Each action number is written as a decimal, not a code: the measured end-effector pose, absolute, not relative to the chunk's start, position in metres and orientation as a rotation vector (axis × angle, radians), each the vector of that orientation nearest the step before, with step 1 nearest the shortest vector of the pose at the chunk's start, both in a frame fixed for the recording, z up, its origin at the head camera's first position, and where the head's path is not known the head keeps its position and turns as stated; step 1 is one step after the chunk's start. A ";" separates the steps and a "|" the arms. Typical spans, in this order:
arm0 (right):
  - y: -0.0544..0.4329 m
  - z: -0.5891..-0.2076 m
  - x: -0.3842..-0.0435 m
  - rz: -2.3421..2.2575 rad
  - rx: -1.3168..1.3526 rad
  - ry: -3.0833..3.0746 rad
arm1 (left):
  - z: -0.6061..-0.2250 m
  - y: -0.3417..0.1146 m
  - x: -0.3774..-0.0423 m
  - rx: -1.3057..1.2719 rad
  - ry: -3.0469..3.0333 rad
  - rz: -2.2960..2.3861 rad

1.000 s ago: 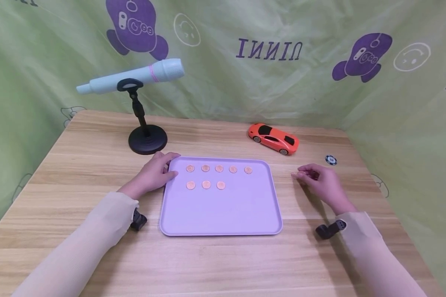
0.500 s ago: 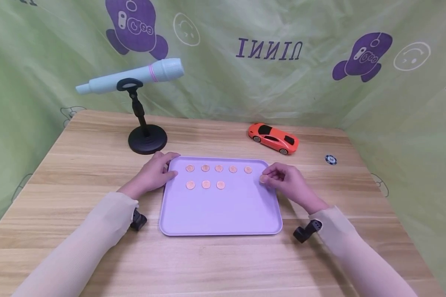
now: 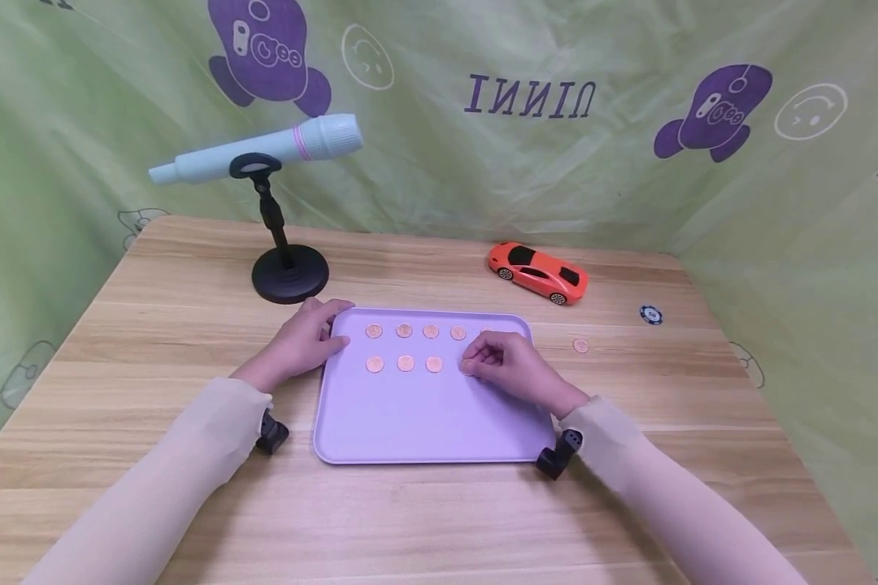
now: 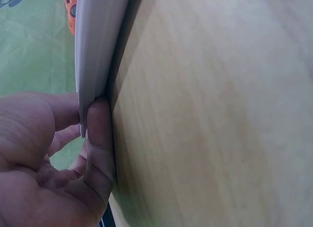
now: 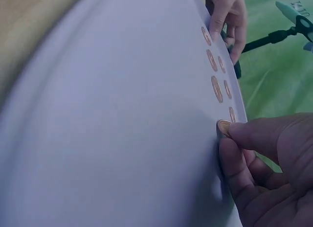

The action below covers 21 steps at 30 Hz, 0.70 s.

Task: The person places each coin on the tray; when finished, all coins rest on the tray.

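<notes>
A purple tray (image 3: 424, 426) lies on the table with several copper coins (image 3: 406, 363) in two rows toward its far side. My left hand (image 3: 300, 345) grips the tray's far left corner; the left wrist view shows thumb and fingers on both sides of the tray's rim (image 4: 95, 51). Over the tray, my right hand (image 3: 512, 366) pinches a copper coin (image 5: 224, 127) between thumb and finger, at the right end of the nearer row. That coin is tilted, low against the tray surface. The right hand partly covers the last coin of the far row.
Another copper coin (image 3: 580, 345) lies on the wooden table right of the tray. Beyond it is a poker chip (image 3: 651, 314). An orange toy car (image 3: 538, 273) stands behind the tray, and a blue microphone (image 3: 263, 154) on a black stand (image 3: 290, 275) is at the back left.
My right hand has moved left from the table beside the tray to over the tray, carrying a coin. The coin on the table has come into view. The left hand stays put.
</notes>
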State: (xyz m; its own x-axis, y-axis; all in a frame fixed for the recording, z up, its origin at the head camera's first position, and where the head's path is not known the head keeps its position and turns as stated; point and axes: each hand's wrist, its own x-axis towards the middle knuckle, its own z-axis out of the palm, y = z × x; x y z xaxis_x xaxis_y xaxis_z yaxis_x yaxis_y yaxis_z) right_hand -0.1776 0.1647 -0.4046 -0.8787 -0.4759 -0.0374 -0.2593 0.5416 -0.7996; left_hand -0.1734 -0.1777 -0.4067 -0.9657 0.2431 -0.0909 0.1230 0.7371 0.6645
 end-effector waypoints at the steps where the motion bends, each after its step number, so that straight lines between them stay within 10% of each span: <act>1: 0.163 -0.405 -0.178 -1.241 -0.620 2.535 | -0.407 -0.178 -0.173 0.293 2.765 1.039; 21: 0.152 -0.401 -0.175 -1.072 -0.684 2.658 | -0.407 -0.178 -0.173 0.293 2.770 1.047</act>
